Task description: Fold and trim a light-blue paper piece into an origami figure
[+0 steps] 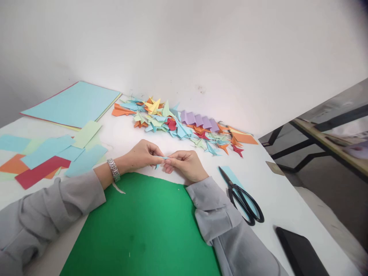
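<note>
Both hands meet over the white table [276, 191], just beyond the far edge of a large green sheet [143, 226]. My left hand [142, 155] and my right hand [185, 165] are closed in a pinch on a small folded light blue paper piece [161, 160] held between them. Only a thin strip of that paper shows between the fingertips. A silver watch band [114, 170] circles my left wrist. Both arms wear grey sleeves.
A row of folded coloured paper figures [178, 124] lies along the wall. Black scissors [243, 197] rest on a blue strip to the right. Cut paper strips [48, 157] and a stack of blue sheets [73, 103] lie left. A dark flat object [300, 253] sits near right.
</note>
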`<state>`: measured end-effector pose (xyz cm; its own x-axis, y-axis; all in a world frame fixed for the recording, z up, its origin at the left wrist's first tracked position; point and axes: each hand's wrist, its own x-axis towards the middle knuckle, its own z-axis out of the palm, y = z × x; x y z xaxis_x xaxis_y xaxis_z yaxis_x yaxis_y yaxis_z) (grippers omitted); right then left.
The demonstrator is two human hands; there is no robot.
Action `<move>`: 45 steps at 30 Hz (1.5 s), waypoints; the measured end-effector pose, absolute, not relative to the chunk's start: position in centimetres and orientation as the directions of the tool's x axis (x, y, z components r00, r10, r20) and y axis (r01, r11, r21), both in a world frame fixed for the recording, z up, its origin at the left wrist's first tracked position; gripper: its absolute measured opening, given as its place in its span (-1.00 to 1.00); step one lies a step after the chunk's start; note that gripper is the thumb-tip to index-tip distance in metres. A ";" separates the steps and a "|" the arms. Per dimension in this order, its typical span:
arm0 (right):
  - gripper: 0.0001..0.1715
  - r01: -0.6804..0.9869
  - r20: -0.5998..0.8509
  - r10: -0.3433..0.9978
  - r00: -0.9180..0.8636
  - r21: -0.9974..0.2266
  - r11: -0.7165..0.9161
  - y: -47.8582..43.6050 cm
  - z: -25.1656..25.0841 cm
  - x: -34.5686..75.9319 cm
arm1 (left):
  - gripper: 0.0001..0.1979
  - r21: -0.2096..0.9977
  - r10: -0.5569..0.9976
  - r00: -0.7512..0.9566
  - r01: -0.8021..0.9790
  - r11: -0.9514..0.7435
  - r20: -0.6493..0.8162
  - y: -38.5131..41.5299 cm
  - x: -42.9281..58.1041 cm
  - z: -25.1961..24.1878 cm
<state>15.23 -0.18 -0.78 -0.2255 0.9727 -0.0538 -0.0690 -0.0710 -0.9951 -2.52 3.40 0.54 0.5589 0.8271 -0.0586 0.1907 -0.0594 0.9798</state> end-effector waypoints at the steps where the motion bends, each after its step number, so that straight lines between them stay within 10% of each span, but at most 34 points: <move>1: -0.71 -0.074 -0.049 0.974 -0.222 -0.995 -0.066 -0.2 -0.8 15.3 | -0.86 0.982 0.830 0.554 0.181 -0.048 -0.062 3.4 -2.5 0.6; 45: -0.69 -0.071 -0.001 0.991 -0.130 -0.997 -0.010 -0.1 -1.2 15.5 | -0.84 0.988 0.859 0.509 0.150 -0.032 -0.050 3.2 -2.3 0.8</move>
<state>15.55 -0.06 -1.21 -0.1304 0.9915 -0.0009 -0.0706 -0.0102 -0.9975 -2.26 3.20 0.78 0.5092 0.8592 -0.0496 0.1499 -0.0318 0.9882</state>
